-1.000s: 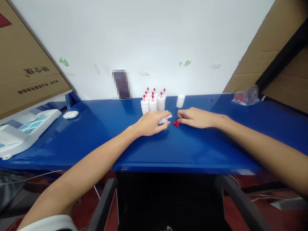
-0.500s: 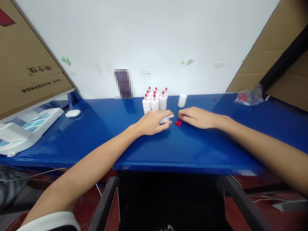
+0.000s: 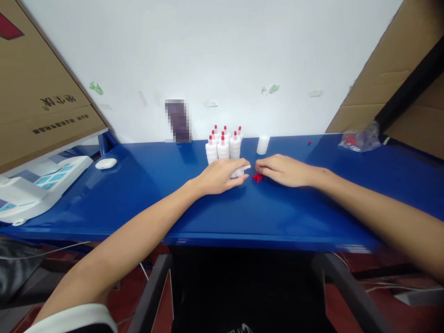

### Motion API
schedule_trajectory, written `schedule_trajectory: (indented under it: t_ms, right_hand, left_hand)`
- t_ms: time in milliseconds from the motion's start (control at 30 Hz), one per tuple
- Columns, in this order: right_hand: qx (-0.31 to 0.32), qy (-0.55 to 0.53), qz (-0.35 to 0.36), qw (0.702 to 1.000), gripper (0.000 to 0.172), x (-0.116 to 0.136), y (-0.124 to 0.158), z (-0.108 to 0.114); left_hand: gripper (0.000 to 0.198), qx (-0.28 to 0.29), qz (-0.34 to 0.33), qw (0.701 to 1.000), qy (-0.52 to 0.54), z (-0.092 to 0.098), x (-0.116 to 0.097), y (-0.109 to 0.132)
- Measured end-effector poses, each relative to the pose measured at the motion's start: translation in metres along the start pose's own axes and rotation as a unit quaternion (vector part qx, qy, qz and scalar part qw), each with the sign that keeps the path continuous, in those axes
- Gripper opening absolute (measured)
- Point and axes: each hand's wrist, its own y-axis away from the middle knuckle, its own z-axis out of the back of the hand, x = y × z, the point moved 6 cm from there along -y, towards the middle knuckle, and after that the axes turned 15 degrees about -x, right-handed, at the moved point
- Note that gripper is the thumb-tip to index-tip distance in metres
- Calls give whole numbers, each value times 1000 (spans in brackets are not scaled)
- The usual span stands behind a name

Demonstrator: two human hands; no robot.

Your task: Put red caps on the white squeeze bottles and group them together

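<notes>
My left hand (image 3: 218, 177) is wrapped round a white bottle (image 3: 237, 173) lying tilted, its pale nozzle pointing right. Just behind that hand stand several white bottles (image 3: 223, 149) with red tips, grouped close together. My right hand (image 3: 277, 169) rests low over the table, fingers pressed together beside a small pile of red caps (image 3: 257, 177); what its fingertips hold, if anything, is hidden. A white cylinder (image 3: 262, 144) without a red tip stands behind my right hand.
On the blue table (image 3: 145, 199) lie a white oval object (image 3: 106, 163) and a white device (image 3: 52, 185) at left. A clear bag with red pieces (image 3: 360, 138) is at right, near a lone red cap (image 3: 310, 143). Cardboard (image 3: 45, 78) flanks the left side.
My right hand has shifted slightly left, its fingertips now just behind the red caps. The pile looks a little more bunched. My left hand keeps its hold on the bottle.
</notes>
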Motion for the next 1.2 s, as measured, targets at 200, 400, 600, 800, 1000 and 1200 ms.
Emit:
schedule_trajectory:
  t_ms: [200,400,600,800,1000,1200]
  right_hand:
    - [-170,-43,11,985,29,24,4,25]
    - [-136,-67,57,987,22,44,6,18]
    - [-171,25,-49,984,32,11,0,30]
    - [-184,141,-230,945,35,-65,1,39]
    - [-134,154,-270,941,42,-97,3,22]
    - [-137,124,-249,951,38,-91,1,21]
  left_hand:
    - [45,10,16,999,31,-4,-2,-2]
    - [54,18,34,998,56,-12,-5,-3]
    - [48,-28,81,992,97,-2,3,-2]
    - [26,-29,99,984,147,-2,7,-1]
    - [29,-15,94,979,183,-5,6,-4]
    - [33,-10,83,985,153,-6,4,-5]
